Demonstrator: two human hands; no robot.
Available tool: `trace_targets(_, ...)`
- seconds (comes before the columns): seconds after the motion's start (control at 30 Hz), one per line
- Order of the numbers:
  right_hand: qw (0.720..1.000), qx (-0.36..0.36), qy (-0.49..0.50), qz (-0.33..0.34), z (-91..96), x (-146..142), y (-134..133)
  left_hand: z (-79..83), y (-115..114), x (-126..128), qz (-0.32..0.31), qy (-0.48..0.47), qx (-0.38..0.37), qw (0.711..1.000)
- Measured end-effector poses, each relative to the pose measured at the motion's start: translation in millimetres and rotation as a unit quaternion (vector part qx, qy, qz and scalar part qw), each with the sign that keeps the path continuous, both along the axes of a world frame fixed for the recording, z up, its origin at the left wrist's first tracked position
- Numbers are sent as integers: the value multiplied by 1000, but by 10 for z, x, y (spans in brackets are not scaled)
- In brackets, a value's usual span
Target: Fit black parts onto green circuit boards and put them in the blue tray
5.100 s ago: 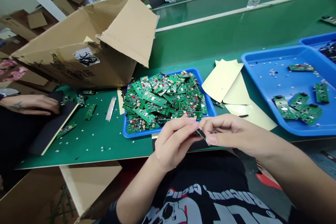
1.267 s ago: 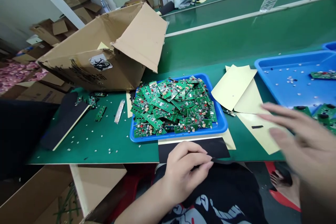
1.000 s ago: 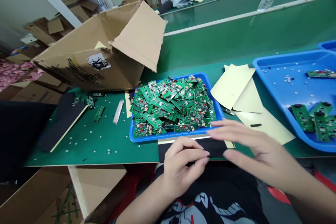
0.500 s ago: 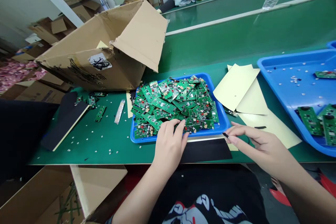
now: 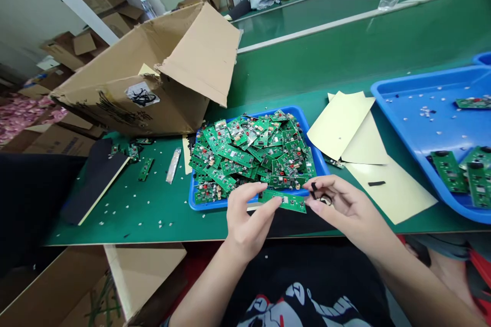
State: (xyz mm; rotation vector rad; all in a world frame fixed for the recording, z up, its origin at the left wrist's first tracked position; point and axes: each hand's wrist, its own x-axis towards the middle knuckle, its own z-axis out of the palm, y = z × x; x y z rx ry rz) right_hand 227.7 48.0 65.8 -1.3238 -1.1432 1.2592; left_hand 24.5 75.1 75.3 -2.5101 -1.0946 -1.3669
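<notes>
My left hand (image 5: 249,219) grips a green circuit board (image 5: 291,202) by its left end, just above the front edge of the blue tray (image 5: 193,203). That tray is heaped with circuit boards (image 5: 240,156). At the board's right end, my right hand (image 5: 341,207) pinches a small black strip (image 5: 314,190) between thumb and fingers. A dark ring-shaped thing (image 5: 326,199) shows by those fingers; I cannot make out what it is. Below the board lies a black sheet (image 5: 282,229), partly hidden by my hands.
Yellow backing sheets (image 5: 341,125) lie right of the tray, one bearing a black strip (image 5: 376,183). A second blue tray (image 5: 406,133) holds several boards at far right. An open cardboard box (image 5: 153,107) stands behind left. Another black sheet (image 5: 94,184) lies at left.
My left hand has lifted a circuit board from the heap and brought it nearer me. My right hand has moved left to the board's end with the black strip.
</notes>
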Motion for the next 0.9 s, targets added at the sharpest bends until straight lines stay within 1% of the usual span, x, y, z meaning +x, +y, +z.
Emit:
trace_targets(0.1,998,-29,59,21,49,-57,17,-17,-35,52,-15,-38,-10,999)
trace_targets(0.17,994,-48,88,39,90,-69,33,-17,-48,87,-32,-60,-38,997)
trace_targets(0.27,991,-62,105,49,135,-86,53,5,-60,138,-55,-99,-122,986)
trace_targets(0.33,993,-54,103,37,147,-110,56,27,-70,170,-69,-136,-208,966)
trace_targets(0.4,994,-35,99,21,148,-143,50,44,-83,207,-97,-192,-309,926)
trace_targets(0.47,996,-16,88,6,141,-179,34,49,-92,251,-119,-269,-394,871)
trace_targets(0.5,997,-6,79,0,135,-193,23,46,-93,274,-119,-311,-428,841)
trace_targets(0.63,999,49,18,-10,124,-169,-23,43,-61,347,-74,-461,-518,717)
trace_targets(0.7,995,88,-51,-3,160,-86,-26,80,-33,357,-72,-496,-555,664)
trace_targets(0.77,977,143,-156,10,241,26,-6,146,-12,355,-85,-490,-595,632)
trace_targets(0.83,941,222,-255,31,351,134,33,227,-5,356,-106,-465,-627,617)
trace_targets(0.9,896,293,-324,81,463,205,76,300,-14,366,-124,-446,-647,606)
